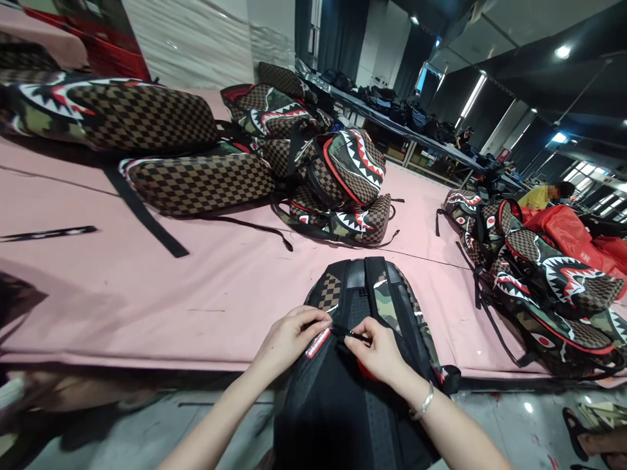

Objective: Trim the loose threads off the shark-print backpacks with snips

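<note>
A black backpack (313,398) with checkered and camouflage patches lies in front of me, its strap side up, partly over the table's front edge. My left hand (298,333) pinches one side of a small black buckle or strap piece (341,331) across the middle of the backpack. On the other side of that piece, my right hand (376,346) closes finger and thumb on it. The exact shape of the piece is partly hidden by my fingers. A red and white label (318,343) shows just below my left fingertips.
Several shark-mouth backpacks (196,185) lie across the pink table (220,281) at the back left. More are piled at the right (563,281), near red plastic (558,228) and a person in yellow (536,196). A loose black strap (49,233) lies at the left.
</note>
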### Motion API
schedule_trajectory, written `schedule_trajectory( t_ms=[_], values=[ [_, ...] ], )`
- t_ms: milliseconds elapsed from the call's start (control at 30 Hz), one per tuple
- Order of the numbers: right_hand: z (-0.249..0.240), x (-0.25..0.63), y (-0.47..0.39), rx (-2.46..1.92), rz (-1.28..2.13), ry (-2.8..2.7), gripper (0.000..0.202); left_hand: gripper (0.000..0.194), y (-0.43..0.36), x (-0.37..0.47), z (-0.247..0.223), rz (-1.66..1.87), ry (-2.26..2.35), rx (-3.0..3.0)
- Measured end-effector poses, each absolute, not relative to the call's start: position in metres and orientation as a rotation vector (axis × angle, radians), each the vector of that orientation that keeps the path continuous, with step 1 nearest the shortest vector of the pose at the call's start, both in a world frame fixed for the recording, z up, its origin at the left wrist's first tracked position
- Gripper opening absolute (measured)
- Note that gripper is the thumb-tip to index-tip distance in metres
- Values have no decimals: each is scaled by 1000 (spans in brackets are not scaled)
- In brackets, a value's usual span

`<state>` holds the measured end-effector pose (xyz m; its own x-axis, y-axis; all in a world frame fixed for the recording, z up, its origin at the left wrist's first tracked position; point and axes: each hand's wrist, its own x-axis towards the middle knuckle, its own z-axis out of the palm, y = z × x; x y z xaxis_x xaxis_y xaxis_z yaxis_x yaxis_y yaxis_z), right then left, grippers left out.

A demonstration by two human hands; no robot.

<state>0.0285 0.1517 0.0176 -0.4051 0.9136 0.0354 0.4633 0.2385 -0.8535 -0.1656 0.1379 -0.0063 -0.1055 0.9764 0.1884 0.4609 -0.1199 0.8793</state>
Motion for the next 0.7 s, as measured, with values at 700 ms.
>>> schedule_trajectory(
  t_ms=[700],
  values=[
    [21,34,246,-932,1584,-2220,11,59,87,-147,-8,1228,1113,495]
  ],
)
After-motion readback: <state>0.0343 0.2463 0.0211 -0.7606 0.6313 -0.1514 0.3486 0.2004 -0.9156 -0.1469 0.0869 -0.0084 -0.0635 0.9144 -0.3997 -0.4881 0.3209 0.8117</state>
